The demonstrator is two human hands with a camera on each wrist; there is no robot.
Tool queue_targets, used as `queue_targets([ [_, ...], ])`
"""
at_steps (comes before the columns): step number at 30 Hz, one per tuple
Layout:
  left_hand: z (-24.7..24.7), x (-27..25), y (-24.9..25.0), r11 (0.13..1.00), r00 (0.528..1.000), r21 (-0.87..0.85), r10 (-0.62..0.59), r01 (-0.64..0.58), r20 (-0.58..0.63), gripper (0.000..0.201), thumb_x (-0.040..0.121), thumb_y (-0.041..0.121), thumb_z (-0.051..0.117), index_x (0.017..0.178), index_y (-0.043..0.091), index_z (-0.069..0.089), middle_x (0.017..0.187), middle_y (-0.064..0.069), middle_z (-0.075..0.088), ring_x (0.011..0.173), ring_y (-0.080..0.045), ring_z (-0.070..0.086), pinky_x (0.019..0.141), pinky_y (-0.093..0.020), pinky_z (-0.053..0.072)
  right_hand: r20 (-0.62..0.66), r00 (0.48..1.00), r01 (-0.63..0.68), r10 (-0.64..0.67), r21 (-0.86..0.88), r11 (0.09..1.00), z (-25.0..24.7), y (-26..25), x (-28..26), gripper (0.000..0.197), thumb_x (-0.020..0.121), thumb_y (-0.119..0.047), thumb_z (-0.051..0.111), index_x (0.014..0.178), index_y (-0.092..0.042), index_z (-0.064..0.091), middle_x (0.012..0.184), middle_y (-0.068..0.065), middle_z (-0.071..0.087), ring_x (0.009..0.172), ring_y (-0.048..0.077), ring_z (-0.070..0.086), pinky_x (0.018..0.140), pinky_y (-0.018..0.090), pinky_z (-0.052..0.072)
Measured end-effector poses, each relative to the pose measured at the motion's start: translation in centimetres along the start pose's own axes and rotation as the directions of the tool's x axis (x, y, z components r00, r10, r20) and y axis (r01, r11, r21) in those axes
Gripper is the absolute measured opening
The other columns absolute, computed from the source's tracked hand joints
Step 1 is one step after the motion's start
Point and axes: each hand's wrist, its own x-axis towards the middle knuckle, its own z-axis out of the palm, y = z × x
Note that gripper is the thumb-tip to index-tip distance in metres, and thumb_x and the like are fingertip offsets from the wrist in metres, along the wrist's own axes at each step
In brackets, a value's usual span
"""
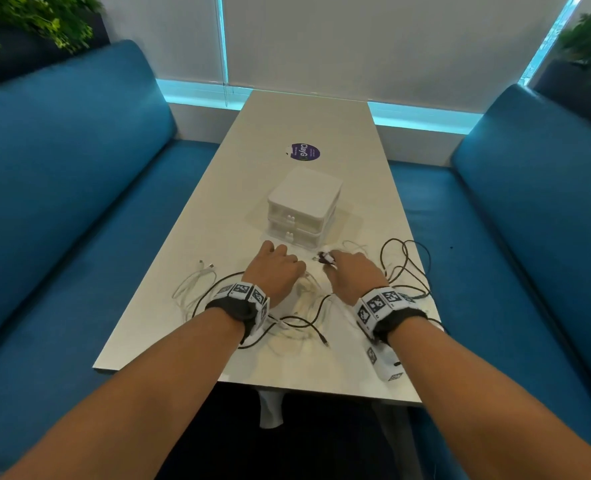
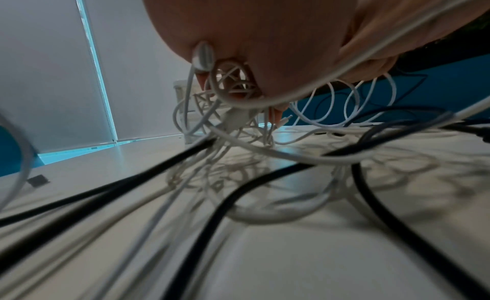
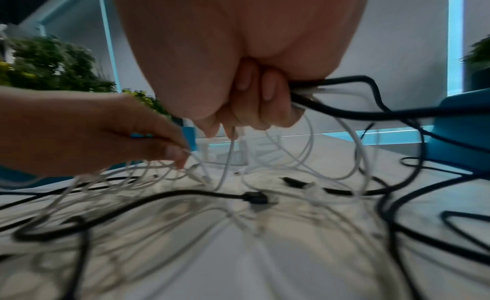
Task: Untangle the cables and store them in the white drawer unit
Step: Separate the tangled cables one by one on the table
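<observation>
A tangle of white cables and black cables lies on the near half of the table, in front of the white drawer unit, whose drawers are closed. My left hand is down in the tangle and its fingers pinch white cables. My right hand is curled round a bundle of black and white cables. A loose white cable with its plugs lies left of my left hand. Black loops spread toward the table's right edge.
The long white table runs away from me between two blue sofas. A purple round sticker lies beyond the drawer unit. A black plug rests on the table under my right hand. Plants stand at both back corners.
</observation>
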Motion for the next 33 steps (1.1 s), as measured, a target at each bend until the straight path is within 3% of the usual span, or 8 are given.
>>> queue_targets([
  [9,-0.3,-0.1,0.4,0.986,0.990,-0.134,-0.108,0.095,-0.092,0.022,0.094,0.010,0.048,0.103,0.026,0.060,0.094,0.007,0.066,0.093,-0.022,0.054,0.091,-0.039,0.034,-0.021,0.999,0.048,-0.044,0.195,0.980,1.2,-2.1,0.7,0.023,0.098,-0.039,0.050,0.096,-0.023,0.066,0.094,0.001,0.068,0.088,0.025,0.063,0.071,0.035,0.049],
  [12,0.4,-0.2,-0.3,0.986,0.988,-0.140,-0.111,0.095,-0.105,0.015,0.099,0.019,0.049,0.104,0.025,0.061,0.097,0.007,0.067,0.096,-0.023,0.055,0.093,-0.041,0.035,0.005,1.000,0.027,-0.027,0.082,0.996,0.7,-1.1,0.9,0.022,0.098,-0.040,0.048,0.100,-0.026,0.066,0.093,0.001,0.066,0.087,0.026,0.064,0.069,0.034,0.048],
  [16,1.5,-1.0,-2.2,0.988,0.987,-0.082,-0.139,0.133,-0.076,0.016,0.098,0.020,0.054,0.105,0.026,0.066,0.100,0.006,0.065,0.101,-0.024,0.054,0.092,-0.042,0.034,0.007,0.990,-0.144,0.144,-0.047,0.988,-0.7,2.2,1.1,0.024,0.098,-0.035,0.045,0.103,-0.022,0.064,0.101,0.006,0.066,0.091,0.029,0.063,0.077,0.038,0.052],
  [20,1.8,-1.4,-2.3,0.991,0.990,-0.043,-0.131,0.129,-0.049,0.017,0.099,0.024,0.054,0.109,0.029,0.067,0.101,0.007,0.067,0.102,-0.023,0.054,0.092,-0.042,0.036,-0.051,0.970,-0.243,0.239,-0.098,0.965,-1.3,3.3,0.6,0.026,0.100,-0.030,0.043,0.108,-0.016,0.063,0.107,0.010,0.064,0.096,0.031,0.063,0.074,0.034,0.046],
  [23,1.4,-0.9,-1.2,0.995,0.994,-0.030,-0.098,0.096,-0.048,0.021,0.101,0.024,0.051,0.114,0.029,0.066,0.104,0.006,0.067,0.105,-0.024,0.053,0.094,-0.042,0.035,-0.078,0.980,-0.186,0.180,-0.065,0.980,-0.9,1.6,0.5,0.027,0.100,-0.033,0.041,0.113,-0.017,0.058,0.107,0.010,0.064,0.094,0.032,0.063,0.074,0.037,0.048],
  [27,0.8,-0.4,-0.5,0.998,0.997,0.002,-0.070,0.070,-0.046,0.022,0.103,0.028,0.048,0.111,0.025,0.068,0.100,0.003,0.068,0.102,-0.025,0.054,0.091,-0.042,0.035,-0.118,0.992,-0.036,0.037,0.007,0.999,-0.3,-0.4,0.6,0.041,0.100,-0.042,0.043,0.138,-0.027,0.040,0.108,0.011,0.065,0.096,0.034,0.063,0.076,0.040,0.051],
  [30,0.5,-0.1,-0.5,0.998,0.998,0.008,-0.058,0.058,-0.038,0.025,0.104,0.032,0.044,0.112,0.026,0.067,0.102,0.002,0.067,0.104,-0.025,0.053,0.092,-0.042,0.035,-0.095,0.986,0.140,-0.135,0.059,0.988,0.3,-1.1,0.6,0.039,0.097,-0.048,0.044,0.136,-0.039,0.042,0.099,0.007,0.070,0.089,0.030,0.065,0.073,0.039,0.054],
  [33,0.4,-0.1,-0.5,1.000,1.000,0.011,-0.012,0.012,-0.020,0.021,0.098,0.019,0.049,0.107,0.030,0.065,0.099,0.004,0.064,0.101,-0.024,0.052,0.091,-0.041,0.035,-0.016,0.980,0.199,-0.198,0.085,0.976,0.5,-1.1,0.2,0.032,0.094,-0.053,0.044,0.124,-0.045,0.050,0.096,0.000,0.070,0.086,0.024,0.064,0.074,0.039,0.055],
])
